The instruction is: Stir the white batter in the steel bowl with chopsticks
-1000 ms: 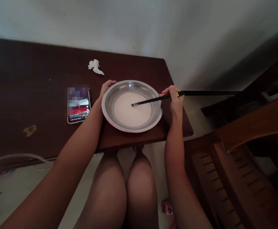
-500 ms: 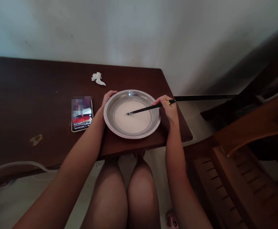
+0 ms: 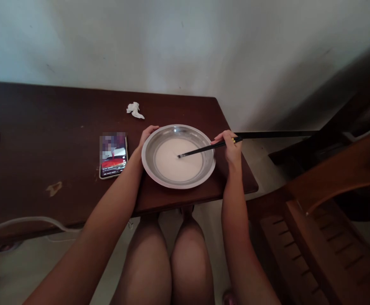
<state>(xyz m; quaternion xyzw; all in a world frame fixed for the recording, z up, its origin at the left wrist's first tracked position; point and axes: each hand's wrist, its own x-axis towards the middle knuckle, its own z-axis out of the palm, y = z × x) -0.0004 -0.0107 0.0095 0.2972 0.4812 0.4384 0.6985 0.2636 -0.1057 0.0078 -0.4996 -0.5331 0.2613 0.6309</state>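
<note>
A round steel bowl (image 3: 149, 161) with white liquid (image 3: 175, 163) stands near the front right corner of a dark wooden table (image 3: 45, 148). My left hand (image 3: 146, 135) grips the bowl's left rim, fingers curled over the edge. My right hand (image 3: 231, 146) is closed on a pair of black chopsticks (image 3: 200, 150) at the bowl's right side. Their tips dip into the liquid near the bowl's middle.
A lit phone (image 3: 113, 156) lies just left of the bowl. A crumpled white tissue (image 3: 134, 110) sits behind it near the wall. A white cable (image 3: 29, 220) runs along the table's front edge. Wooden furniture (image 3: 324, 212) stands to the right. My knees show below the table.
The chopstick tips have shifted within the liquid, left and then back right toward the middle. My left hand stayed on the rim. The camera view moved slightly upward.
</note>
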